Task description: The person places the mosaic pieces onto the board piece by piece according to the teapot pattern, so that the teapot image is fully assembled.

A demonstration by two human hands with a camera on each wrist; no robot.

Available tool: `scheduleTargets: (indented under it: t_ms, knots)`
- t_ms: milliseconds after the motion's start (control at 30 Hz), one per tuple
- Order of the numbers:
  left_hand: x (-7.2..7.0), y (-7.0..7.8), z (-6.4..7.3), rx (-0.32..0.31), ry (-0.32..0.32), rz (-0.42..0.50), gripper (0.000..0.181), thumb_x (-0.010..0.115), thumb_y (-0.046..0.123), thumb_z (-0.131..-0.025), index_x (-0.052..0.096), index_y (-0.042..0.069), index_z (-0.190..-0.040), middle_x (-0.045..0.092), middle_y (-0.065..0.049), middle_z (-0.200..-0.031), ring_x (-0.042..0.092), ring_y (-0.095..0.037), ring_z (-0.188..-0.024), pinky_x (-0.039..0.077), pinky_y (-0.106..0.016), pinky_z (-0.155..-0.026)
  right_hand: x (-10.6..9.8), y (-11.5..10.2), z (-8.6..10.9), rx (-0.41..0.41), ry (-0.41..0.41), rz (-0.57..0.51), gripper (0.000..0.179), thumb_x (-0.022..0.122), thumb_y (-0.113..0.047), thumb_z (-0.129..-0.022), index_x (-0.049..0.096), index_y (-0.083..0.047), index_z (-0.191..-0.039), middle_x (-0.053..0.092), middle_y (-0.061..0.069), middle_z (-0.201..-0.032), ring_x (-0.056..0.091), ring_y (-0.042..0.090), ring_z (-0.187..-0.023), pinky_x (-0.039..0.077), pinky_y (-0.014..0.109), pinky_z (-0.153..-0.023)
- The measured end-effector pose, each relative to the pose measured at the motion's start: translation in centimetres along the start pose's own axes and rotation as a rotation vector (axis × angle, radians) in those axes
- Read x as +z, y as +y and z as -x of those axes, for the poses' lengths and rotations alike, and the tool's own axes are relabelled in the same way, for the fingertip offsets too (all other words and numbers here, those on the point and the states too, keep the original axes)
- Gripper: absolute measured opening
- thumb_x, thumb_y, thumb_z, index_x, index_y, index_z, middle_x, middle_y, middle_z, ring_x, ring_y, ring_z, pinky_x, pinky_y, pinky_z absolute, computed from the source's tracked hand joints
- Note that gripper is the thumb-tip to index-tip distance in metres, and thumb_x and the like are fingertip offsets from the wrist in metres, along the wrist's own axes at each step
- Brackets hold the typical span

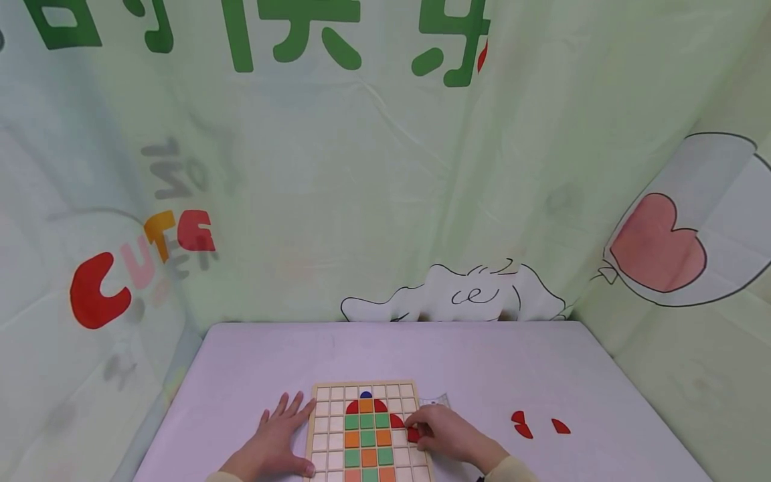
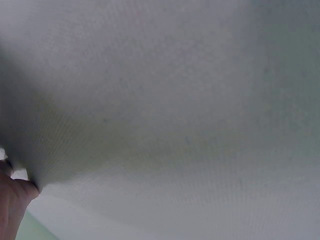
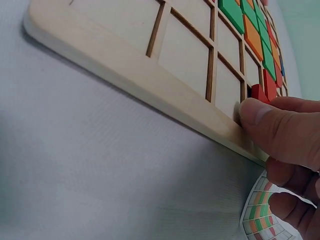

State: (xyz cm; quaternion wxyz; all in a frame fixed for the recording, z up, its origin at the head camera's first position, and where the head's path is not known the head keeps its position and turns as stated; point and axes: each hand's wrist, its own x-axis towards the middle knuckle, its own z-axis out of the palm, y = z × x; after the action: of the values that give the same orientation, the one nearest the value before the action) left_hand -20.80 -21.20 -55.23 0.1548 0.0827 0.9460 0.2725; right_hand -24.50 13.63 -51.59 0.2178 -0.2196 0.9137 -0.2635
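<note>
A wooden grid board (image 1: pixel 322 424) lies on the table, with green tile (image 1: pixel 367 421), orange tile (image 1: pixel 366 406) and other square tiles in its middle columns. Red quarter-round pieces (image 1: pixel 396 421) flank the upper tiles, and a blue piece (image 1: pixel 365 395) sits at the top. My left hand (image 1: pixel 271 438) has its fingers spread, fingertips and thumb along the board's left edge. At the right side my right hand (image 1: pixel 448 432) pinches a red piece (image 3: pixel 258 93) between thumb and index finger, right at a grid cell. In the left wrist view only part of the left hand (image 2: pixel 15 200) shows.
Red quarter-round pieces (image 1: pixel 561 426) lie loose on the table (image 1: pixel 482 361) to the right. A printed pattern card (image 3: pixel 260 210) lies beyond the board's right edge, partly hidden by my right hand. Printed curtains (image 1: pixel 301 201) stand behind and beside the table.
</note>
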Motion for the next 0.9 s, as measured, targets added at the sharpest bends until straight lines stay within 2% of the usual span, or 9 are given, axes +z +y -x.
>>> scheduleTargets:
  t_ms: [233, 433, 700, 900]
  knots:
    - [0.1, -0.2, 0.1, 0.027, 0.018, 0.0, 0.123, 0.095, 0.055, -0.054, 0.041, 0.011, -0.156, 0.029, -0.023, -0.166, 0.013, -0.052, -0.155, 0.012, -0.081, -0.114, 0.0, 0.2, 0.1, 0.011, 0.0, -0.015, 0.029, 0.08, -0.008, -0.087, 0.076, -0.009, -0.115, 0.062, -0.007, -0.084, 0.051, 0.009, -0.078, 0.048, 0.023, -0.071]
    - [0.5, -0.9, -0.4, 0.028, 0.004, 0.008, 0.127, 0.091, 0.064, -0.053, 0.04, 0.011, -0.157, 0.027, -0.024, -0.167, 0.011, -0.054, -0.155, 0.01, -0.082, -0.114, 0.1, 0.6, 0.1, 0.028, 0.032, -0.02, 0.026, 0.079, -0.011, -0.088, 0.076, -0.007, -0.114, 0.062, -0.008, -0.084, 0.052, 0.009, -0.077, 0.05, 0.023, -0.071]
    - [0.6, -1.0, -0.7, -0.004, -0.023, 0.024, 0.129, 0.091, 0.065, -0.052, 0.039, 0.015, -0.159, 0.025, -0.024, -0.167, 0.008, -0.052, -0.155, 0.006, -0.081, -0.115, 0.8, 0.7, 0.2, -0.044, 0.148, 0.099, 0.012, 0.079, -0.014, -0.088, 0.079, -0.01, -0.099, 0.062, -0.01, -0.084, 0.048, 0.002, -0.073, 0.052, 0.019, -0.07]
    - [1.1, -1.6, -0.9, -0.002, -0.006, 0.014, 0.129, 0.09, 0.068, -0.051, 0.04, 0.015, -0.158, 0.027, -0.021, -0.167, 0.01, -0.051, -0.156, 0.008, -0.08, -0.116, 0.8, 0.6, 0.3, -0.06, 0.168, 0.13, 0.011, 0.08, -0.015, -0.087, 0.08, -0.012, -0.097, 0.064, -0.01, -0.086, 0.049, 0.001, -0.075, 0.055, 0.02, -0.074]
